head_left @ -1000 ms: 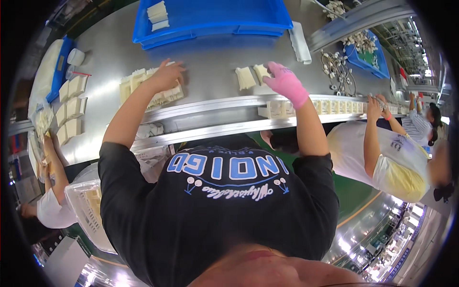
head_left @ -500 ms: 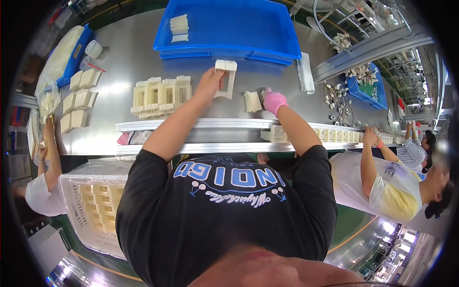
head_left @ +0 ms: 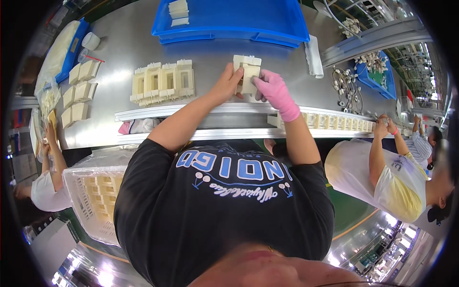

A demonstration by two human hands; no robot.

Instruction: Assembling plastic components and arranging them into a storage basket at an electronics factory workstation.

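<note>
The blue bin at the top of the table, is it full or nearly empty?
Nearly empty. The blue bin shows bare blue floor, with only a few cream pieces stacked in its left corner.

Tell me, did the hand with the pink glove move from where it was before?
Yes. The right hand in the pink glove went left along the metal table, toward the row of cream frames, and now meets the left hand on a cream part.

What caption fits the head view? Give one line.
Bare left hand and pink-gloved right hand hold cream plastic frame above steel table.
</note>
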